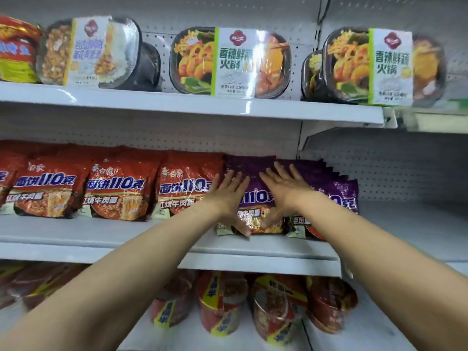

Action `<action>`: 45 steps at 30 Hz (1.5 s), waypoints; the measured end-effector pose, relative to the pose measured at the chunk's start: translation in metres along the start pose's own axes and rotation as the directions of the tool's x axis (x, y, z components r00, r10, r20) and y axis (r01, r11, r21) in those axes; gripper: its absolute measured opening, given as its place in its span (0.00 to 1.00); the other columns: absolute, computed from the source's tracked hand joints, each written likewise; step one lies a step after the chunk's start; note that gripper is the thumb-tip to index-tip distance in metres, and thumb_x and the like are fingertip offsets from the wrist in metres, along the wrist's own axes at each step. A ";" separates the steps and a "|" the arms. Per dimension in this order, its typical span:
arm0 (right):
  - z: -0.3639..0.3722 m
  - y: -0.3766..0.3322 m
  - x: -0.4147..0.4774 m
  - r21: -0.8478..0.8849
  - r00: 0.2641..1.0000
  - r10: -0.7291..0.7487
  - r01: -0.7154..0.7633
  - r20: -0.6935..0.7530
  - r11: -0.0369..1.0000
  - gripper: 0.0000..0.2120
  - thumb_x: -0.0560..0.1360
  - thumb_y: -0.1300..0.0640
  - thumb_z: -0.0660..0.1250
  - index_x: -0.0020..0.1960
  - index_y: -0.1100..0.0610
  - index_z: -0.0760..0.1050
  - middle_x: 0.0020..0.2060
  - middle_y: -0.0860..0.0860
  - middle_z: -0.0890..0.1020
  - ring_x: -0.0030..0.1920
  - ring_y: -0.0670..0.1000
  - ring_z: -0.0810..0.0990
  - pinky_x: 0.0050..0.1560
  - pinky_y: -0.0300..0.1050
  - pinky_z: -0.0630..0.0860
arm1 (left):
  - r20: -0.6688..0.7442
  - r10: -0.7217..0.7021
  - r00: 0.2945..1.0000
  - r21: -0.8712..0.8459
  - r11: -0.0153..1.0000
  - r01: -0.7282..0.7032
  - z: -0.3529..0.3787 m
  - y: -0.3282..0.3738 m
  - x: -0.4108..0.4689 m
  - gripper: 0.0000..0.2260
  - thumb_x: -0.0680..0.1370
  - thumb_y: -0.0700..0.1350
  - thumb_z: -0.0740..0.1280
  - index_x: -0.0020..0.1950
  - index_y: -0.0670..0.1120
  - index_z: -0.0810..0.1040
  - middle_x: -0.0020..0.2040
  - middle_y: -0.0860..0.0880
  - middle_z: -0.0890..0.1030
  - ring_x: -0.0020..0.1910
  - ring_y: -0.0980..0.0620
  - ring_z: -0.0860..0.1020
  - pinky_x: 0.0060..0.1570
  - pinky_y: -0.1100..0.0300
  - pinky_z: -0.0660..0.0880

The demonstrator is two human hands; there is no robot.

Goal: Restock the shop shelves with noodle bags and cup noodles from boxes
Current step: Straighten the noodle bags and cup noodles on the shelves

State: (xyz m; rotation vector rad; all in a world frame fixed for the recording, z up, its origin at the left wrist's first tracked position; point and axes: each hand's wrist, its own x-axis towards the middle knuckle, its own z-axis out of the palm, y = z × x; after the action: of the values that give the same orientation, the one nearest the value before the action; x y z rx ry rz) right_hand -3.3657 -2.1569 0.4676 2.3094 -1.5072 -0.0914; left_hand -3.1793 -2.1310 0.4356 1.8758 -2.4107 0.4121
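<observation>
A purple noodle bag [255, 198] stands at the front of a row of purple bags on the middle shelf [101, 236]. My left hand [229, 198] lies flat against its left side, fingers spread, thumb down at the bag's lower edge. My right hand [283, 191] presses flat on its right side, fingers spread and pointing up-left. More purple bags [336, 188] lean behind and to the right. Several red noodle bags [119, 191] fill the shelf to the left. Red cup noodles [222, 307] stand on the shelf below.
The top shelf [177, 105] carries black hot-pot trays [228, 63] and rice-meal trays [88, 51]. Right of the purple bags, the neighbouring shelf section [405, 224] shows bare white surface and pegboard back.
</observation>
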 end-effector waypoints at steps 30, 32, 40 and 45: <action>0.029 0.004 0.055 -0.180 0.990 -0.006 -0.020 -0.143 0.983 0.75 0.56 0.22 0.71 0.80 0.62 0.34 0.81 0.57 0.43 0.79 0.56 0.33 0.77 0.61 0.33 | -0.167 -0.058 0.984 0.219 0.971 0.095 0.024 -0.006 0.056 0.68 0.61 0.71 0.73 0.77 0.42 0.29 0.78 0.42 0.33 0.77 0.44 0.32 0.75 0.40 0.36; 0.029 0.003 0.054 -0.179 0.988 -0.002 -0.026 -0.156 0.984 0.75 0.56 0.22 0.71 0.80 0.62 0.34 0.81 0.57 0.43 0.79 0.57 0.33 0.77 0.61 0.33 | -0.188 -0.055 0.981 0.239 0.966 0.100 0.024 -0.005 0.055 0.68 0.61 0.72 0.72 0.77 0.42 0.29 0.79 0.42 0.33 0.77 0.43 0.33 0.75 0.40 0.37; 0.021 -0.004 0.034 -0.183 0.987 0.015 -0.044 -0.158 0.982 0.72 0.58 0.23 0.71 0.80 0.61 0.33 0.81 0.57 0.42 0.79 0.57 0.32 0.76 0.62 0.32 | -0.178 -0.106 0.978 0.286 0.946 0.154 0.014 0.010 0.041 0.68 0.62 0.73 0.71 0.76 0.40 0.27 0.78 0.40 0.33 0.77 0.41 0.34 0.75 0.39 0.39; 0.002 0.031 -0.002 0.035 0.976 0.047 -0.041 -0.214 0.999 0.70 0.59 0.22 0.70 0.81 0.56 0.34 0.81 0.52 0.40 0.79 0.53 0.32 0.78 0.59 0.34 | -0.172 -0.099 0.980 0.187 0.973 0.131 -0.003 0.030 0.031 0.68 0.61 0.73 0.71 0.76 0.42 0.27 0.79 0.42 0.33 0.77 0.43 0.33 0.75 0.40 0.38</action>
State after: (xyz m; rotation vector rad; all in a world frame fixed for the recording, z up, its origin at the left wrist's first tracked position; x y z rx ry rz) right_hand -3.3936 -2.1666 0.4757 2.2261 -1.4573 0.1892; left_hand -3.2166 -2.1529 0.4395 1.9601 -2.2147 0.7895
